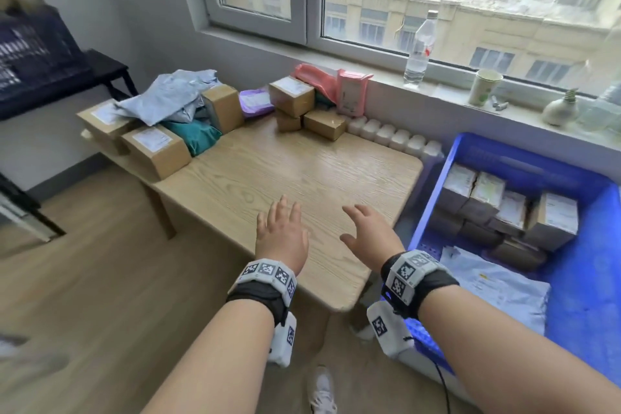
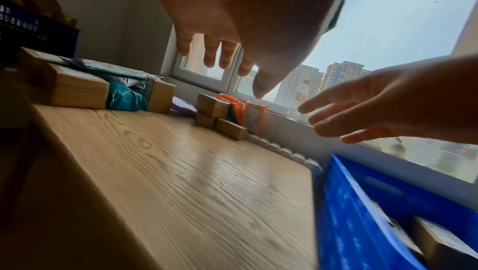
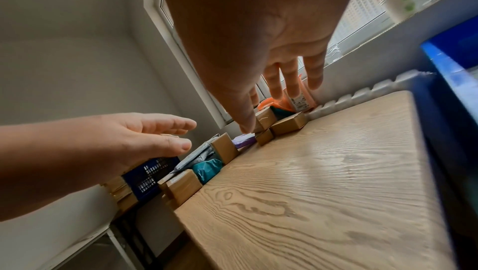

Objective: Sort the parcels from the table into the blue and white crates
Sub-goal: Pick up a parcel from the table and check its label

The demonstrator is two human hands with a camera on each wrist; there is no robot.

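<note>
Left hand (image 1: 281,235) and right hand (image 1: 371,232): grip spread, holding nothing, frame centre above the table (image 1: 302,175). Parcels (image 1: 153,118) upper left, partly overlapping; blue crate (image 1: 594,279) cut off right.

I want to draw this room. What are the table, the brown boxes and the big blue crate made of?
The table looks like pale wood or a wood-look laminate: grain lines and a soft sheen show. The brown boxes look like matte cardboard, with white paper labels on top. The blue crate looks like glossy moulded plastic with slotted walls.
</note>
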